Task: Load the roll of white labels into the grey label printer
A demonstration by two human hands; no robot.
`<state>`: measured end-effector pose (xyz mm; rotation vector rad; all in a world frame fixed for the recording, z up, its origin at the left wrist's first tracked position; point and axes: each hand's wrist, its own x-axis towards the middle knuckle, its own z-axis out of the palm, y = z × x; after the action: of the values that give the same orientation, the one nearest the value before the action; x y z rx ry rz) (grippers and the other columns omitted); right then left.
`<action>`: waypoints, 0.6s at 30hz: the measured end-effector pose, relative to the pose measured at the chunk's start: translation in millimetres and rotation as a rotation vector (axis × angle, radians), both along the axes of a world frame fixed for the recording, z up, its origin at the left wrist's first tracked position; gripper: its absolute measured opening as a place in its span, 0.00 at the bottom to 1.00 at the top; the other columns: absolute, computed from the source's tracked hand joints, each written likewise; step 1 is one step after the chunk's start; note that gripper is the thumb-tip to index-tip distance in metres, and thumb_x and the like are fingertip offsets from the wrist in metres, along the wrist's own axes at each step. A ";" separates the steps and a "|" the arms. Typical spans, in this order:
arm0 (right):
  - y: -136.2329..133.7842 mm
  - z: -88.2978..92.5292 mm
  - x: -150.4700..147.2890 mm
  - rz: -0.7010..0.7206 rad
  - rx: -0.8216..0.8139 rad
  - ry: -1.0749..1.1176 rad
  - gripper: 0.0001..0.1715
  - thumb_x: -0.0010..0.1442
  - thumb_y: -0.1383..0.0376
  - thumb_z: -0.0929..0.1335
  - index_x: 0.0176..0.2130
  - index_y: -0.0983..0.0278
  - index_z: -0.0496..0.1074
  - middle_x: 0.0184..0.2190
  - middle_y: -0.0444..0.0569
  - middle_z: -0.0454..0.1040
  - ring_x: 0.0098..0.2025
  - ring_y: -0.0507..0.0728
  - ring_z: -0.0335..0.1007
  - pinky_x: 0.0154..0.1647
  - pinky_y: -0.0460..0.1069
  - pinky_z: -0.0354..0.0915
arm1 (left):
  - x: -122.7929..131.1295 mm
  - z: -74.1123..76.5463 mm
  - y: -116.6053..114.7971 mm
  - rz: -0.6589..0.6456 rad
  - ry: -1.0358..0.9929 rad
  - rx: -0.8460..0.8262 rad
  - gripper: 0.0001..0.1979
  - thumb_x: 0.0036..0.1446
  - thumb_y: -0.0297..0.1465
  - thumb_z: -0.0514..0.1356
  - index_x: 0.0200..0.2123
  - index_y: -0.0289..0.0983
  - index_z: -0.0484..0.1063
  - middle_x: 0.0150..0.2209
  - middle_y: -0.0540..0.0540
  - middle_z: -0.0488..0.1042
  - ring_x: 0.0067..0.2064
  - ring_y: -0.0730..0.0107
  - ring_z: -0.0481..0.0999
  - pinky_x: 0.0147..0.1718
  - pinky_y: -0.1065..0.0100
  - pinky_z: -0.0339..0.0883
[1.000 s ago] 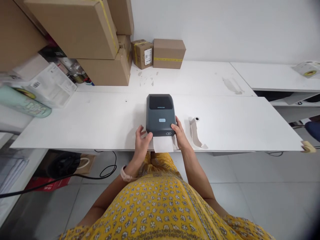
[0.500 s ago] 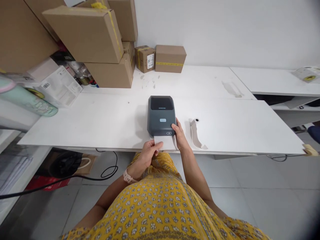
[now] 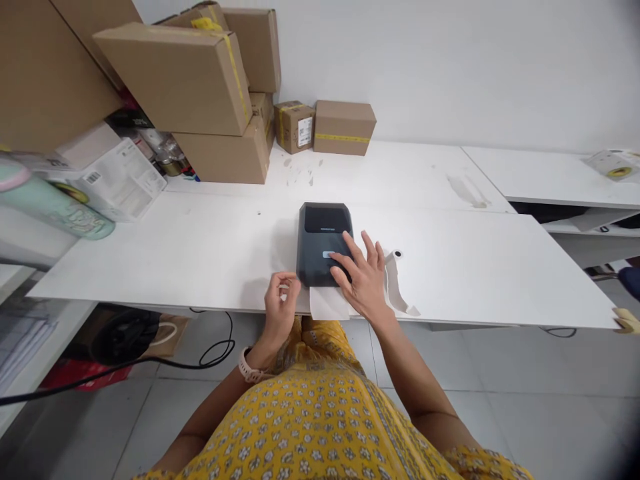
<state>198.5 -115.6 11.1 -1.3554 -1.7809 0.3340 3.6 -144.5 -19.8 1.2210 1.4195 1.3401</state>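
Head view: white worktop (image 3: 175, 260), left to right

Our left hand (image 3: 281, 307) is resting loosely curled at one dark printer (image 3: 313, 259), near-left corner; whether gripping, we cannot tell. The printer is sitting near the worktop's front edge, one paper sheet (image 3: 327, 304) projecting. Our right hand (image 3: 367, 283) is lying open over it, one fingertip (image 3: 332, 256) covering part of one pale button (image 3: 326, 254). One paper roll (image 3: 397, 255) is trailing a strip (image 3: 394, 291) just beside.

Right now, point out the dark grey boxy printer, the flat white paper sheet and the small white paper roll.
Dark grey boxy printer (image 3: 319, 243): head view, middle of the top face.
Flat white paper sheet (image 3: 327, 305): head view, middle of its visible part.
Small white paper roll (image 3: 393, 285): head view, on its loose strip.
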 end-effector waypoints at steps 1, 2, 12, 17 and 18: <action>2.6 1.8 -2.1 0.008 -0.008 -0.001 0.11 0.66 0.51 0.68 0.46 0.45 0.78 0.67 0.33 0.66 0.76 0.66 0.43 0.76 0.70 0.28 | -1.0 0.2 4.2 0.037 0.011 0.036 0.15 0.62 0.45 0.60 0.45 0.42 0.72 0.45 0.45 0.75 0.46 0.63 0.74 0.44 0.64 0.68; 5.5 3.5 -4.2 0.019 -0.017 -0.001 0.10 0.66 0.51 0.68 0.44 0.46 0.78 0.66 0.33 0.68 0.76 0.66 0.44 0.77 0.70 0.26 | -1.3 0.1 8.4 0.044 0.018 0.060 0.18 0.62 0.45 0.60 0.50 0.43 0.72 0.52 0.43 0.75 0.52 0.60 0.74 0.50 0.62 0.68; 0.0 -17.8 1.6 0.008 -0.076 0.150 0.20 0.69 0.46 0.63 0.53 0.48 0.75 0.71 0.38 0.61 0.77 0.64 0.39 0.76 0.71 0.30 | 18.1 0.2 19.2 -0.153 -0.073 -0.028 0.32 0.66 0.49 0.56 0.69 0.47 0.58 0.74 0.44 0.54 0.74 0.54 0.53 0.72 0.53 0.49; -14.4 -37.6 3.1 0.012 -0.231 0.514 0.36 0.70 0.40 0.56 0.69 0.48 0.59 0.76 0.41 0.47 0.78 0.61 0.39 0.77 0.65 0.39 | 19.8 5.3 22.2 -0.116 -0.161 -0.023 0.32 0.66 0.50 0.54 0.69 0.46 0.58 0.74 0.44 0.55 0.75 0.55 0.53 0.72 0.54 0.50; -15.0 -38.0 1.9 0.020 -0.250 0.548 0.37 0.69 0.39 0.56 0.70 0.48 0.58 0.76 0.40 0.46 0.78 0.61 0.38 0.77 0.64 0.39 | 20.1 6.5 23.0 -0.110 -0.178 -0.022 0.33 0.66 0.50 0.54 0.69 0.46 0.57 0.74 0.44 0.55 0.74 0.55 0.54 0.72 0.54 0.50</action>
<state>200.4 -130.7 -26.9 -1.2580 -1.3225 0.8730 23.7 -121.5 -13.3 1.1200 1.2219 1.3193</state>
